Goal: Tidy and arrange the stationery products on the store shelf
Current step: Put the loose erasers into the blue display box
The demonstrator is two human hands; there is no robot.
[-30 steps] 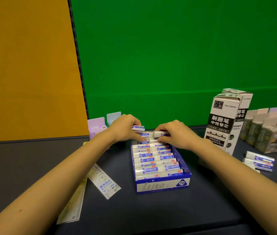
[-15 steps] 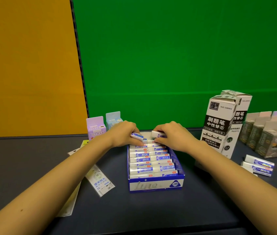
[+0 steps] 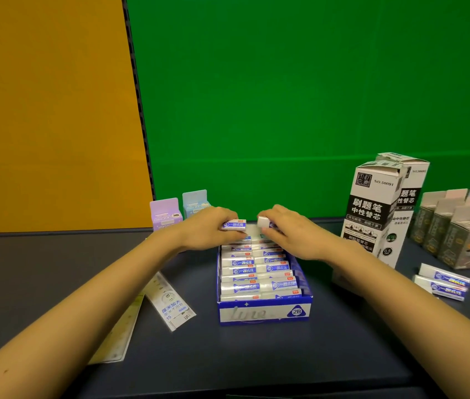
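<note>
A blue and white display box (image 3: 265, 313) stands on the dark shelf, packed with two columns of white erasers in blue sleeves. My left hand (image 3: 209, 230) grips one eraser (image 3: 235, 225) just above the box's far left end. My right hand (image 3: 291, 231) grips another eraser (image 3: 264, 222) above the far right end. The two held erasers almost meet, end to end. My hands hide the rearmost erasers in the box.
Two loose erasers (image 3: 443, 280) lie at the right. Two tall black and white refill cartons (image 3: 372, 208) stand right of the box, with grey and pink small boxes (image 3: 458, 234) beyond. Packaged rulers (image 3: 170, 303) lie at the left. Purple (image 3: 166, 214) and blue (image 3: 195, 201) packs stand behind.
Both hands have lifted their erasers slightly above the back of the box. The view has shifted, so the box sits a little lower and further left.
</note>
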